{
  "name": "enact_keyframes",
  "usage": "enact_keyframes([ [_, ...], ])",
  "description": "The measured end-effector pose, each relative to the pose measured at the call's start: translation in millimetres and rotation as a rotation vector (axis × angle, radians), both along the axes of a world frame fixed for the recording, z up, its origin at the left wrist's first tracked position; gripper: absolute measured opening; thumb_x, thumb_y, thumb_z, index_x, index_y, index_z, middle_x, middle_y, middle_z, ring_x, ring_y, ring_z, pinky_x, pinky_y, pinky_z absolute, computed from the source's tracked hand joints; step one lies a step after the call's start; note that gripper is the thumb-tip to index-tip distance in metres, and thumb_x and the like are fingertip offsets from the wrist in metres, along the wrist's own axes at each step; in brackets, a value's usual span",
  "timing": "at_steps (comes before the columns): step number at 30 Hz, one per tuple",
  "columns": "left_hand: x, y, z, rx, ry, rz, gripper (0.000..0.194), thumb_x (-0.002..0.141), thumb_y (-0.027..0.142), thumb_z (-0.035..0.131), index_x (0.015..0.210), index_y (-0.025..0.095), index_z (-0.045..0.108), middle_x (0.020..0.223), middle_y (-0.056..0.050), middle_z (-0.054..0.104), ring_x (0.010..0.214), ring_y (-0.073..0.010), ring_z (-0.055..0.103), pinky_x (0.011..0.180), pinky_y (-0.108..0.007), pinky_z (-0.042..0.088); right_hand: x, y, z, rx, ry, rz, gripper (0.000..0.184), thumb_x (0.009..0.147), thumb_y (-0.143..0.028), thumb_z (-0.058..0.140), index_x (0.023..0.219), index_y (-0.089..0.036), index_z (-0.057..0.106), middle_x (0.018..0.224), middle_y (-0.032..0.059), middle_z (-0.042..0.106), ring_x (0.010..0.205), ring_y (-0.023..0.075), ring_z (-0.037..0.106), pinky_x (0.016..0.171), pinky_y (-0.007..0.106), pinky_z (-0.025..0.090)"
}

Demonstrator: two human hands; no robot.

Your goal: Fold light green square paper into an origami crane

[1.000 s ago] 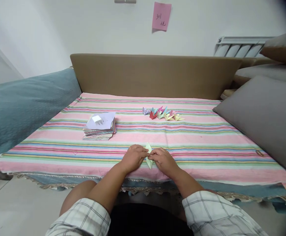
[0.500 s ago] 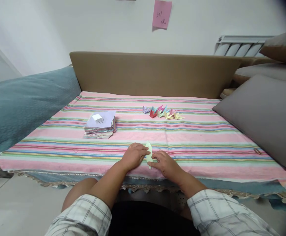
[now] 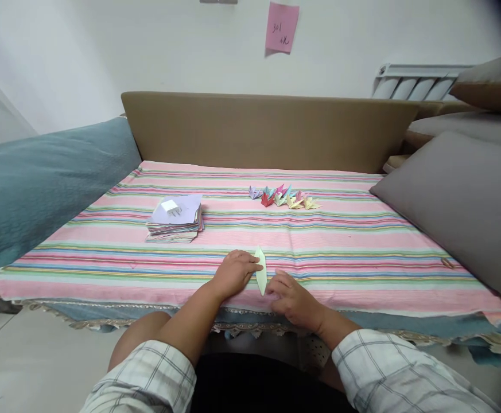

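A pale green folded paper, long and pointed at both ends, lies on the striped cloth in front of me. My left hand holds it down from the left, its thumb resting across the upper half of the paper. Close by the paper's lower right edge, my right hand hovers with loosely bent fingers and nothing visible in them. Farther back sits a cluster of small folded paper cranes in purple, blue, red, pink, green and yellow.
A stack of paper sheets stands at the left, topped by a white plug adapter. Grey cushions pile up on the right. Behind the striped cloth rises a brown backrest. A small brownish object lies beside the cushion.
My right hand has come off the green paper and shifted slightly right and down. My left hand keeps its place on the paper. The view has shifted very slightly.
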State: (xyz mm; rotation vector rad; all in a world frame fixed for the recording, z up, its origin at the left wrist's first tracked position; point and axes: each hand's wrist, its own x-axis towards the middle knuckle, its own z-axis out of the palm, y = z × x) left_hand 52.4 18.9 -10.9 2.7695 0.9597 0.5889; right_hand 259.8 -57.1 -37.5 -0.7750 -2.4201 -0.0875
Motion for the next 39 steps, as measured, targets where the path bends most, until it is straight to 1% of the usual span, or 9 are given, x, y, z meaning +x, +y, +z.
enact_keyframes([
  [2, 0.3, 0.1, -0.2, -0.001, 0.001, -0.003, 0.024, 0.086, 0.023, 0.053, 0.102, 0.030, 0.068, 0.112, -0.001, 0.066, 0.104, -0.0204, 0.055, 0.092, -0.039, 0.039, -2.0, 2.0, 3.6, -0.025, 0.140, -0.074, 0.030, 0.084, -0.007, 0.041, 0.071, -0.021, 0.065, 0.085, 0.0052, 0.058, 0.086, 0.0176, 0.050, 0.081, 0.037, 0.046],
  [3, 0.5, 0.0, 0.1, -0.004, 0.002, -0.005, 0.024, 0.086, 0.023, 0.052, 0.102, 0.030, 0.068, 0.112, 0.000, 0.066, 0.104, -0.0202, 0.055, 0.092, -0.039, 0.039, -3.0, 4.1, 5.4, -0.042, 0.182, -0.133, 0.031, 0.081, -0.005, 0.039, 0.080, -0.020, 0.066, 0.089, 0.0068, 0.059, 0.088, 0.0187, 0.050, 0.081, 0.038, 0.046],
  [6, 1.0, -0.8, 2.0, -0.022, 0.002, -0.006, 0.025, 0.086, 0.021, 0.051, 0.103, 0.031, 0.067, 0.112, 0.000, 0.066, 0.104, -0.0199, 0.055, 0.093, -0.039, 0.039, -5.3, 12.9, 8.1, -0.099, 0.143, -0.214, 0.047, 0.073, -0.003, 0.039, 0.114, -0.017, 0.059, 0.114, 0.0109, 0.058, 0.105, 0.0233, 0.049, 0.091, 0.044, 0.043],
  [8, 0.9, -1.8, 3.9, -0.045, -0.013, 0.007, 0.025, 0.086, 0.020, 0.050, 0.102, 0.029, 0.067, 0.111, 0.000, 0.067, 0.105, -0.0200, 0.055, 0.094, -0.039, 0.038, -5.6, 19.1, 7.8, -0.139, 0.112, -0.220, 0.053, 0.072, -0.003, 0.039, 0.121, -0.018, 0.055, 0.118, 0.0100, 0.059, 0.106, 0.0234, 0.050, 0.093, 0.045, 0.043],
  [12, -1.2, -3.6, 8.5, -0.098, -0.048, 0.030, 0.025, 0.081, 0.019, 0.053, 0.103, 0.024, 0.063, 0.107, -0.002, 0.067, 0.105, -0.0209, 0.054, 0.094, -0.037, 0.038, -1.5, 28.7, 9.7, -0.207, 0.139, -0.198, 0.043, 0.077, -0.007, 0.043, 0.115, -0.020, 0.060, 0.112, 0.0085, 0.064, 0.099, 0.0221, 0.055, 0.087, 0.043, 0.046],
  [17, -4.2, -2.6, 13.5, -0.157, -0.054, -0.008, 0.037, 0.070, 0.028, 0.065, 0.107, 0.025, 0.061, 0.114, -0.002, 0.065, 0.109, -0.0234, 0.053, 0.097, -0.038, 0.036, 6.0, 38.7, 16.2, -0.297, 0.149, -0.141, 0.030, 0.082, -0.018, 0.053, 0.109, -0.021, 0.063, 0.109, 0.0074, 0.067, 0.101, 0.0221, 0.058, 0.089, 0.042, 0.045],
  [23, -3.9, 0.1, 14.4, -0.200, -0.064, -0.007, 0.034, 0.071, 0.036, 0.067, 0.104, 0.026, 0.065, 0.116, -0.001, 0.065, 0.110, -0.0233, 0.054, 0.097, -0.039, 0.036, 8.5, 46.3, 13.0, -0.323, 0.165, -0.142, 0.021, 0.084, -0.024, 0.057, 0.102, -0.023, 0.067, 0.103, 0.0050, 0.069, 0.098, 0.0223, 0.061, 0.086, 0.041, 0.047],
  [31, -4.6, 1.6, 17.3, -0.232, -0.075, -0.017, 0.032, 0.073, 0.039, 0.067, 0.102, 0.026, 0.066, 0.115, -0.002, 0.066, 0.108, -0.0226, 0.055, 0.096, -0.039, 0.038, 10.4, 46.5, 12.3, -0.353, 0.157, -0.139, 0.021, 0.085, -0.025, 0.056, 0.103, -0.025, 0.066, 0.106, 0.0047, 0.068, 0.100, 0.0207, 0.060, 0.087, 0.039, 0.047],
  [39, -5.2, 3.1, 15.7, -0.249, -0.072, -0.015, 0.032, 0.076, 0.041, 0.065, 0.103, 0.025, 0.066, 0.116, -0.002, 0.065, 0.110, -0.0230, 0.054, 0.097, -0.039, 0.038, 10.1, 45.9, 12.8, -0.342, 0.169, -0.141, 0.017, 0.086, -0.027, 0.056, 0.099, -0.025, 0.068, 0.104, 0.0044, 0.069, 0.099, 0.0194, 0.060, 0.086, 0.037, 0.047],
])
